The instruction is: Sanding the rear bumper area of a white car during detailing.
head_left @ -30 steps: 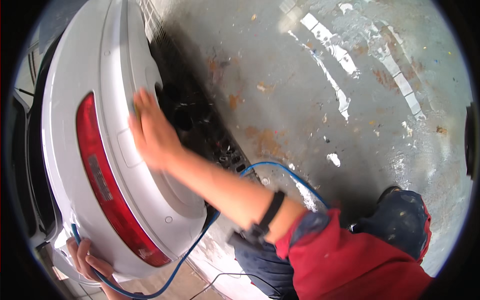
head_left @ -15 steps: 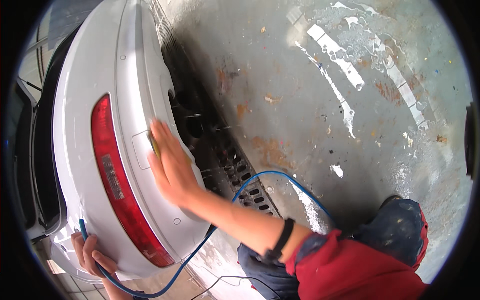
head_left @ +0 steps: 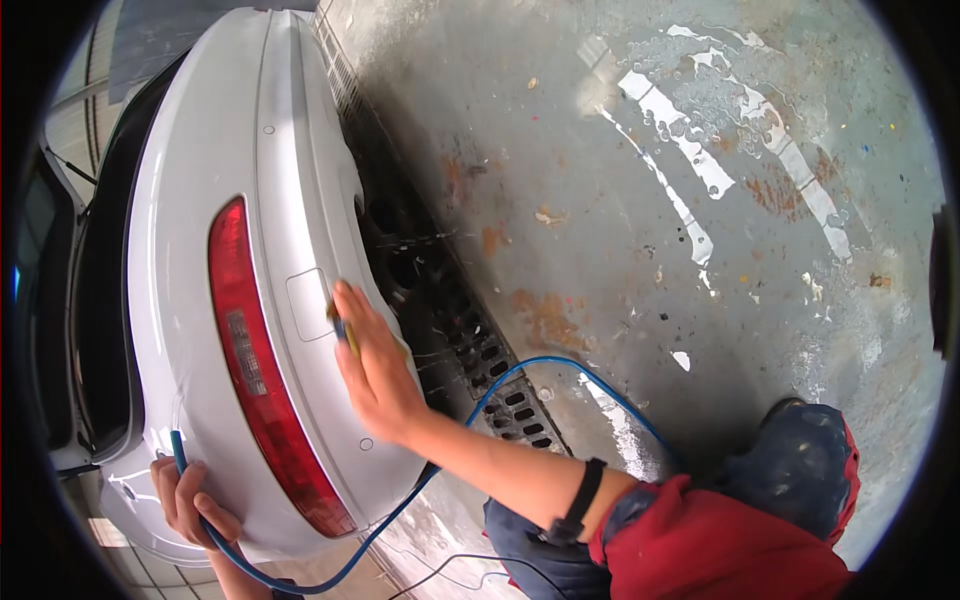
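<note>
My right hand [head_left: 378, 365] lies nearly flat against the white bumper [head_left: 385, 450], just right of its square cover [head_left: 307, 305]. Fingers and thumb grip a thin pad [head_left: 343, 330] with yellow and dark edges; most of it is hidden by the hand. At the lower left, my left hand [head_left: 193, 500] is closed around a blue hose [head_left: 330, 580]. The hose end points up beside the car body, and a thin clear streak, perhaps water, shows at its tip. Between the hands runs the long red tail light [head_left: 265, 400].
A dark slotted floor grate [head_left: 515, 410] runs along the car. The grey floor [head_left: 600, 240] has wet, shiny patches and rust-coloured marks. The hose loops over the grate towards my knee [head_left: 790, 470]. A thin black cable [head_left: 480, 557] lies near the lower edge.
My right hand has slid with the pad a short way down along the bumper, towards me. My left hand keeps its hold on the hose. The whole view has shifted slightly.
</note>
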Action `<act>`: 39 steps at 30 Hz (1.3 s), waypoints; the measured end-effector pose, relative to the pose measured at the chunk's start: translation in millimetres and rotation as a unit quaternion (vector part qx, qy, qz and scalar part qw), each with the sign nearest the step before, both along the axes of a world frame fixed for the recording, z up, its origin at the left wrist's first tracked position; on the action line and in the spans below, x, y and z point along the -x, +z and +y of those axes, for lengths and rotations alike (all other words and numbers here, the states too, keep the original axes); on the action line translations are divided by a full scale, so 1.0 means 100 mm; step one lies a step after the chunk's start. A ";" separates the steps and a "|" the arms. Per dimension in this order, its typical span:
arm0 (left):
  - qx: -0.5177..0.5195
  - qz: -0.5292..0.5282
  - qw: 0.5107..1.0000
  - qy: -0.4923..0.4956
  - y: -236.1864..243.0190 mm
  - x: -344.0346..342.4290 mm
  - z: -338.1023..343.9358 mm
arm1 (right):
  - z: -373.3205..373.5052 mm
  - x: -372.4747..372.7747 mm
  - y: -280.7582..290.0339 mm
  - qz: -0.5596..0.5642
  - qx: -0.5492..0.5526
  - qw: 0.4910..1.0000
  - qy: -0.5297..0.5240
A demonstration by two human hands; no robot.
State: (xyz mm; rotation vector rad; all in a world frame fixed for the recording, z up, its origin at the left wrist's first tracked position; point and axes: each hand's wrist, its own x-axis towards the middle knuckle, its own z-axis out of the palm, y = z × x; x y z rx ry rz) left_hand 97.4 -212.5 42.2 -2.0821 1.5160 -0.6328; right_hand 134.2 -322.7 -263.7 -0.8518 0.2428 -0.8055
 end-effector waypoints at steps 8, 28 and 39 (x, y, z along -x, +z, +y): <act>0.013 -0.005 1.000 -0.020 -0.02 -0.01 0.00 | -0.58 -0.61 0.12 0.043 0.051 0.998 0.007; 0.002 0.005 0.999 -0.034 -0.01 -0.03 0.01 | 0.04 0.17 0.25 0.076 0.124 0.989 -0.024; 0.009 -0.004 1.000 -0.026 -0.03 -0.03 0.00 | 0.02 0.21 0.20 0.041 0.104 0.993 -0.048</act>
